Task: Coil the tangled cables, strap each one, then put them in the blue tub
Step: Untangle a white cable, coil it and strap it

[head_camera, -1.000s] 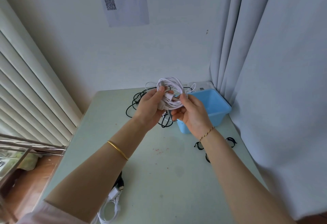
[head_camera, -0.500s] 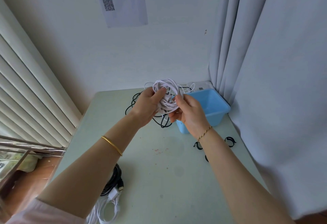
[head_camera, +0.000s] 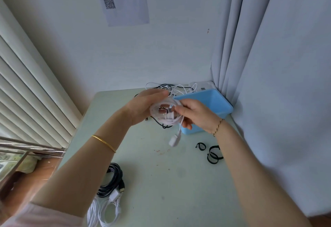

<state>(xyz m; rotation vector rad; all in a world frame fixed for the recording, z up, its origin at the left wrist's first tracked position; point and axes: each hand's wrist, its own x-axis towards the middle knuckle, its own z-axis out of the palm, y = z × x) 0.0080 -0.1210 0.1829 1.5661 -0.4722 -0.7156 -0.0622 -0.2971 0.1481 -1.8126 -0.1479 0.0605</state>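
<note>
A coiled white cable (head_camera: 165, 113) is held above the table by both hands. My left hand (head_camera: 143, 106) grips the coil's left side, and my right hand (head_camera: 195, 113) pinches its right side. The cable's white plug end (head_camera: 175, 139) dangles loose below the coil. The blue tub (head_camera: 211, 105) stands just behind my right hand, at the table's far right corner. Tangled black and white cables (head_camera: 170, 88) lie behind the tub near the wall. Black straps (head_camera: 212, 152) lie on the table under my right forearm.
A coiled black cable (head_camera: 112, 180) and a coiled white cable (head_camera: 103, 212) lie at the pale green table's (head_camera: 170, 182) near left edge. A curtain hangs along the right side, and blinds and a metal rail are on the left.
The coil has turned from upright to lying flatter between the hands, and has come lower. Its plug end has dropped free and now hangs below.
</note>
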